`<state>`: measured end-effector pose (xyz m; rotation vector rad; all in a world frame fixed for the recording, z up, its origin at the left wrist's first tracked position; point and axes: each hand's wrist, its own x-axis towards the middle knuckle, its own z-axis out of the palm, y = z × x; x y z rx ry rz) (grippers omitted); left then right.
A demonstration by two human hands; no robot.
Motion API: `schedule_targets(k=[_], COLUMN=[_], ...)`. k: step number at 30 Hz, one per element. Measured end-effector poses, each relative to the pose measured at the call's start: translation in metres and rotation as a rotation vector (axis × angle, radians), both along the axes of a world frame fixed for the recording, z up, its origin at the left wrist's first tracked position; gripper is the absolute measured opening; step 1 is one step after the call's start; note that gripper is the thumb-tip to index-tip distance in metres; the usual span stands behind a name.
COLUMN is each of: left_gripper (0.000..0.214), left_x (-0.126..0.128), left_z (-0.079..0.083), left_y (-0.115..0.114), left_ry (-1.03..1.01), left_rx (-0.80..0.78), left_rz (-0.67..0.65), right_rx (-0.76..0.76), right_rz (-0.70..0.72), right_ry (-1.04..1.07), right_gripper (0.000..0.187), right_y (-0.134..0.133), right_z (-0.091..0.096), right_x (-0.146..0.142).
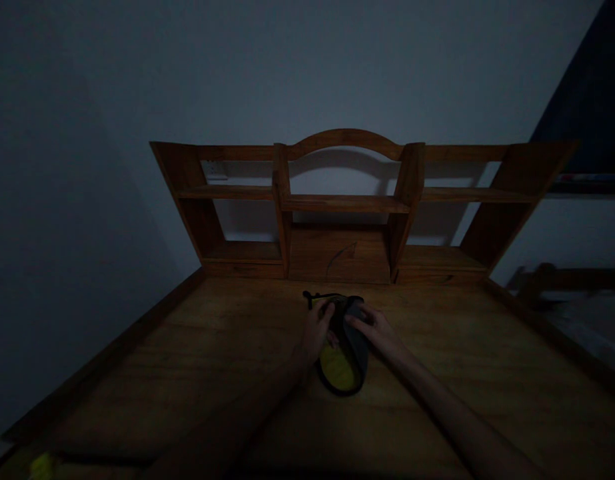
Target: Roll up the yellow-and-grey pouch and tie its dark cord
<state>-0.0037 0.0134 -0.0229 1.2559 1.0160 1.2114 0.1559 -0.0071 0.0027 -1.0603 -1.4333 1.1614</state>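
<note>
A soft, black-edged pouch, yellow on its lower face with a grey flap folded up on the right, lies on the wooden desk. My left hand is closed on its left side, the thumb near the dark upper part. Some of the left fingers are hidden or hard to see in the dim light. On the right, my right hand pinches the grey flap between thumb and fingers, holding it raised from the yellow part. A thin black strip or cord shows at the pouch's top left.
The wooden desk top spreads around the pouch. Along its back stands a wooden shelf unit against the wall. A small yellow thing is at the lower left corner. A wall socket shows behind the left shelf.
</note>
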Motion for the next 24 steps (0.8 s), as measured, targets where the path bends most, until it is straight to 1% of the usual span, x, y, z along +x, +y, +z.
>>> schedule_targets(k=[7, 11, 19, 24], left_gripper=[0.053, 0.053, 0.047, 0.044], left_x=[0.0003, 0.0003, -0.0001, -0.0009], left_z=[0.0008, 0.0014, 0.0039, 0.0000], left_y=[-0.0008, -0.0018, -0.0027, 0.0005], left_ry=[-0.012, -0.020, -0.023, -0.023], left_rx=[-0.014, -0.020, -0.016, 0.001], left_rz=[-0.008, -0.014, -0.008, 0.003], right_rx=[-0.038, -0.024, 0.012, 0.000], right_rz=[0.005, -0.005, 0.011, -0.015], right_ry=[0.047, 0.047, 0.018, 0.058], right_gripper=[0.034, 0.035, 0.035, 0.039], right_y=[0.0010, 0.0015, 0.0010, -0.0013], right_z=[0.0009, -0.0011, -0.0014, 0.0014], right_x=[-0.0008, -0.0006, 0.0007, -0.0007])
